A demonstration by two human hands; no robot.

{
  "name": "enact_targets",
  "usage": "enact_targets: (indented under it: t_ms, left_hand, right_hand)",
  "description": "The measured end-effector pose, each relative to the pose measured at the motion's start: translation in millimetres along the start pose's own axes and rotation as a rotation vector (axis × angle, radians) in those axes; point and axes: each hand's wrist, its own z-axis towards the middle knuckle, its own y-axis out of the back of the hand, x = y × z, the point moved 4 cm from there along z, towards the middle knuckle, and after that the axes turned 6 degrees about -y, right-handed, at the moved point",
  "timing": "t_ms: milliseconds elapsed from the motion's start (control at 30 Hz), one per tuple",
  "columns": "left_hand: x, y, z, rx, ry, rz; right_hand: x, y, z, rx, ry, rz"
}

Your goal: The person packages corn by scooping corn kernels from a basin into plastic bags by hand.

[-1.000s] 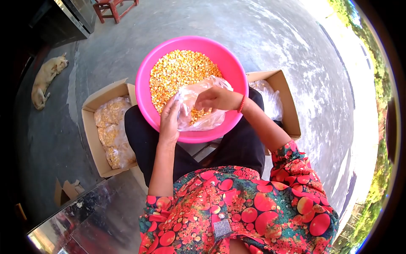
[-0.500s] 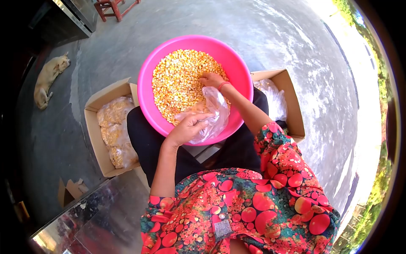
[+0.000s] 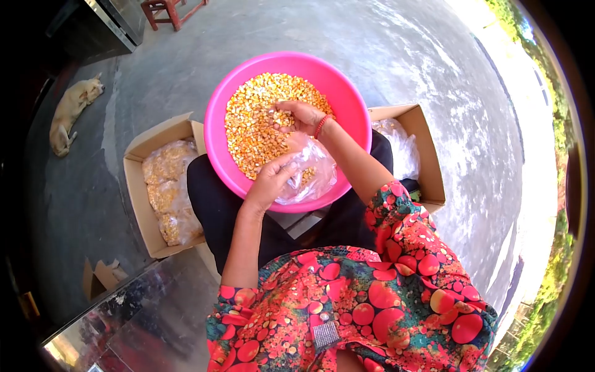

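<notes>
A pink basin (image 3: 217,155) rests on my lap with yellow corn kernels (image 3: 251,118) heaped in it. My left hand (image 3: 270,181) grips the edge of a clear plastic bag (image 3: 316,177), which lies in the near right part of the basin with some kernels inside. Above the pile, my right hand (image 3: 296,116) is cupped round a handful of kernels, just beyond the bag's mouth. A red band circles my right wrist.
Left of my legs, a cardboard box (image 3: 137,208) holds filled bags of corn (image 3: 164,195). Another box (image 3: 427,149) on the right holds clear plastic bags (image 3: 400,149). A dog (image 3: 73,111) lies far left; a red stool (image 3: 167,13) stands at the back.
My right hand reached from the bag into the corn, then rose slightly with kernels and came back left towards the bag. My left hand keeps its grip on the bag.
</notes>
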Motion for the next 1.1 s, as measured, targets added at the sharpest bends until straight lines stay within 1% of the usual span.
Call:
enact_targets:
  t_ms: [67, 100, 133, 200, 233, 300, 333, 400, 433, 467, 500, 533, 567, 600, 667, 700, 767, 800, 867, 900, 933, 1000, 1033, 1067, 1100]
  left_hand:
    - [11.9, 11.8, 1.8, -0.148, 0.008, -0.236]
    - [3.3, 12.0, 2.0, -0.173, -0.044, -0.247]
    - [-3.1, 9.9, 2.4, -0.171, -0.047, -0.247]
    - [-7.6, 16.8, -1.1, -0.485, -0.022, -0.348]
    - [-6.6, 19.6, -0.6, -0.537, -0.028, -0.375]
    - [1.6, 27.2, 1.7, -0.522, -0.067, -0.395]
    - [0.8, 28.1, 2.4, -0.507, -0.104, -0.413]
    - [-0.2, 27.1, 1.4, -0.534, -0.097, -0.411]
    - [-3.1, 25.6, -0.2, -0.564, -0.084, -0.417]
    - [-4.3, 24.8, -1.1, -0.595, -0.072, -0.422]
    - [-2.6, 25.8, -0.6, -0.592, -0.073, -0.421]
    - [-1.0, 27.5, -0.2, -0.556, -0.099, -0.429]
    - [0.8, 28.8, 0.0, -0.521, -0.125, -0.437]
    - [-1.3, 27.6, -1.5, -0.522, -0.125, -0.435]
    - [-8.3, 20.5, -4.6, -0.462, -0.113, -0.450]
    - [-9.1, 19.9, -5.8, -0.462, -0.112, -0.449]
    - [-11.4, 11.4, -4.3, -0.238, -0.078, -0.360]
    - [-10.6, 12.0, -5.0, -0.237, -0.077, -0.358]
    - [-7.6, 4.7, -5.8, -0.008, -0.013, -0.264]
    - [-11.8, 0.6, -6.9, 0.055, 0.005, -0.257]
    - [-12.1, -0.1, -6.3, 0.056, 0.005, -0.253]
    - [-13.9, -4.1, -5.0, 0.111, -0.076, -0.045]
    - [-15.7, -6.9, -6.2, 0.126, -0.048, -0.041]
    - [-15.0, -5.3, -5.8, 0.121, -0.044, -0.039]
    - [-14.4, -4.9, -5.2, 0.158, -0.056, 0.027]
  right_hand:
    - [14.1, -3.0, -16.3, -0.015, 0.016, -0.009]
    - [20.7, -5.4, -24.2, 0.024, 0.045, -0.038]
    - [27.0, -8.6, -31.6, 0.064, 0.074, -0.067]
    - [32.8, -16.8, -50.7, 0.088, 0.102, -0.089]
    - [33.5, -25.0, -64.4, 0.098, 0.115, -0.123]
    - [26.2, -35.6, -82.8, 0.145, 0.116, -0.151]
    - [21.2, -38.7, -89.9, 0.187, 0.076, -0.240]
    - [7.8, -44.0, -101.2, 0.120, 0.096, -0.365]
    - [0.7, -41.3, -97.8, 0.161, 0.151, -0.630]
    - [-3.0, -41.5, -100.3, 0.135, 0.246, -0.899]
    - [-8.0, -40.8, -102.5, 0.139, 0.316, -1.048]
    - [-13.8, -38.0, -102.8, 0.143, 0.386, -1.197]
    - [-16.8, -33.7, -101.2, 0.121, 0.578, -1.287]
    - [-9.8, -39.1, -107.8, 0.122, 0.579, -1.286]
    - [4.9, -44.9, -120.8, 0.083, 0.099, -0.880]
    - [15.1, -42.9, -122.6, 0.044, 0.191, -0.797]
    - [32.3, -21.0, -112.2, -0.095, 0.306, -0.720]
    - [37.1, -4.7, -101.1, -0.162, 0.347, -0.671]
    - [37.3, 26.3, -76.7, -0.398, 0.326, -0.825]
    - [30.1, 43.0, -64.2, -0.415, 0.231, -0.811]
    - [19.2, 63.0, -44.8, -0.414, 0.234, -0.808]
    - [-2.2, 91.4, -9.1, -0.440, 0.279, -1.264]
    - [-4.8, 89.6, -3.5, -0.436, 0.280, -1.261]
    - [-10.2, 86.6, 5.6, -0.429, 0.227, -1.279]
    - [-15.1, 81.7, 14.4, -0.422, 0.174, -1.296]
